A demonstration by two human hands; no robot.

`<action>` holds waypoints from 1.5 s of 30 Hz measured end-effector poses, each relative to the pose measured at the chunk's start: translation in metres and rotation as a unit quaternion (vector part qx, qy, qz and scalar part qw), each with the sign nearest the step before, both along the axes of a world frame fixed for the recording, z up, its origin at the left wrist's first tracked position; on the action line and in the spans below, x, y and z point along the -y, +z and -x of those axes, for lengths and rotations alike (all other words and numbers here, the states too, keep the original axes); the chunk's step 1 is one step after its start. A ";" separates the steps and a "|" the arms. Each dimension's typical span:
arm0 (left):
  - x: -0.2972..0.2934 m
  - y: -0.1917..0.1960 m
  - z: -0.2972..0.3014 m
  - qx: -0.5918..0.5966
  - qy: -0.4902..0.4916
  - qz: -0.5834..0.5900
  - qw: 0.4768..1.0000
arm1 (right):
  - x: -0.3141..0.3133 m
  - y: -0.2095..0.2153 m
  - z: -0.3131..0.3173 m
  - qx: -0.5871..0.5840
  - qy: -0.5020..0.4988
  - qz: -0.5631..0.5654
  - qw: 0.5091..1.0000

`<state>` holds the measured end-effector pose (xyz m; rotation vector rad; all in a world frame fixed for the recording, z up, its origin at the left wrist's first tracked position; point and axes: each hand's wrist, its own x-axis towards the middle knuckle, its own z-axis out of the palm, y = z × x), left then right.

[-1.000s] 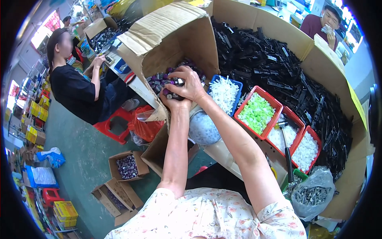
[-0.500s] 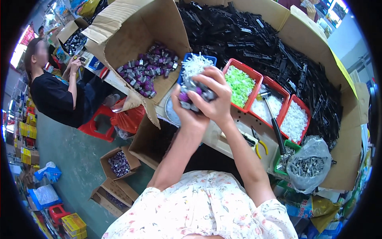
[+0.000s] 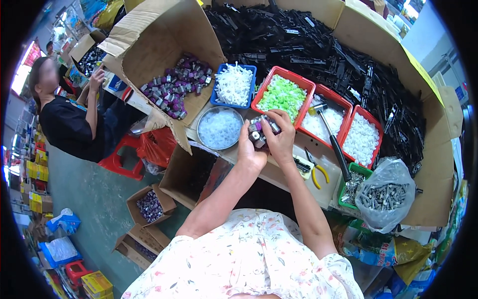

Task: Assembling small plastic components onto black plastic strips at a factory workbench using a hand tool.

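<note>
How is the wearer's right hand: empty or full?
Full: the right hand, cupped with the left hand, holds several purple-and-silver pieces, visible between them.

- The parts [image 3: 257,133] I'm holding: shiny, metal-looking silver with smooth purple.
- Pan [image 3: 219,148] near the desk's [image 3: 326,193] front edge: glossy metal, its pieces [image 3: 219,128] frosted and translucent.
- Red tray [image 3: 311,94] behind my parts: smooth plastic.
- Hammer [image 3: 339,154]: polished metal head, matt black handle.
- Pliers [image 3: 320,178] by the desk's front edge: dark metal, smooth yellow grips.
- Bag [image 3: 398,172]: glossy, crinkled clear plastic.
- Carton [image 3: 149,42]: matt cardboard, edges rough.
- My blouse [image 3: 244,249]: matt printed cloth.
</note>
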<state>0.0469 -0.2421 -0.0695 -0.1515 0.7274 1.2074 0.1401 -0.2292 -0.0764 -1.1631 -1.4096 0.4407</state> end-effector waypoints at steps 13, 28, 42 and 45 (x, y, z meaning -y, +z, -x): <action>-0.007 0.008 0.002 -0.025 -0.048 -0.059 0.997 | 0.009 0.012 -0.009 0.114 0.010 -0.032 0.993; 0.037 0.036 0.035 -0.124 -0.104 -0.081 0.984 | 0.018 0.018 -0.038 0.277 0.020 0.016 0.961; 0.062 -0.003 0.036 -0.581 -0.142 -0.332 0.730 | 0.044 0.012 -0.064 0.244 0.002 0.086 0.966; 0.054 0.002 0.040 -0.698 -0.169 -0.399 0.571 | 0.039 0.010 -0.062 0.267 -0.021 0.074 0.961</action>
